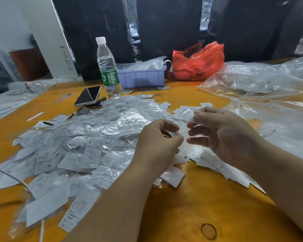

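Observation:
A big heap of white size labels in small clear plastic sleeves [87,151] covers the left and middle of the orange table [191,206]. Above its right edge my left hand [157,138] and my right hand [222,135] face each other, fingers curled. Between them they pinch one white label in a thin clear sleeve [183,131]. The sleeve is blurred, so its exact outline is unclear. Some labels show printed sizes such as S, XL and M.
A water bottle [108,67], a phone [87,96] and a lilac bin [142,75] stand behind the heap. A red plastic bag [198,62] sits at the back. Large clear plastic bags [262,81] spread over the right side. A white cord [9,173] crosses the near left.

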{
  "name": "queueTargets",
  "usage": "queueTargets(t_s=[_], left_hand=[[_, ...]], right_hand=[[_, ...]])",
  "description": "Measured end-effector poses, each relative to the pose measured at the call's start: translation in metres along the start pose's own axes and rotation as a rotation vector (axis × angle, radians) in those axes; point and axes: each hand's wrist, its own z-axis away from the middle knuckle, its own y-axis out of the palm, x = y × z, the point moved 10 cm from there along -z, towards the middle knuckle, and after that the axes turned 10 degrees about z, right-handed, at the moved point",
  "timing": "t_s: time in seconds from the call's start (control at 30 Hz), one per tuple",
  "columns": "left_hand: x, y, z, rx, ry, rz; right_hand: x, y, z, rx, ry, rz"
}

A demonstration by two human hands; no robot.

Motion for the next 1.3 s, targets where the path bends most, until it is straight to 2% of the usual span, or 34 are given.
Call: queueTargets(t_s=[0.13,0.2,0.37,0.43,0.5,0.63,0.9,1.3], left_hand=[[-0.007,-0.001,0.0,0.018,0.02,0.223],[-0.013,0.006,0.002,0.061,0.045,0.3],[-0.025,0.018,0.008,0.102,0.16,0.242],[-0.03,0.016,0.009,0.077,0.211,0.166],[-0.032,0.015,0.01,0.06,0.226,0.141],[-0.033,0.009,0.011,0.04,0.2,0.197],[-0.029,-0.013,0.004,-0.056,0.155,0.24],[-0.015,-0.008,0.0,0.008,-0.003,0.25]], right_hand=[[0.006,-0.013,-0.003,-0.123,-0.055,-0.008],[0.005,-0.011,-0.003,-0.111,-0.049,-0.012],[-0.002,0.012,0.003,0.023,-0.033,-0.068],[-0.006,0.013,0.003,0.003,-0.009,-0.126],[-0.01,0.002,0.003,-0.09,0.028,-0.111],[-0.012,-0.021,0.002,-0.245,0.079,0.014],[0.0,-0.023,0.003,-0.186,0.029,0.056],[0.003,-0.01,0.006,-0.067,0.04,0.089]])
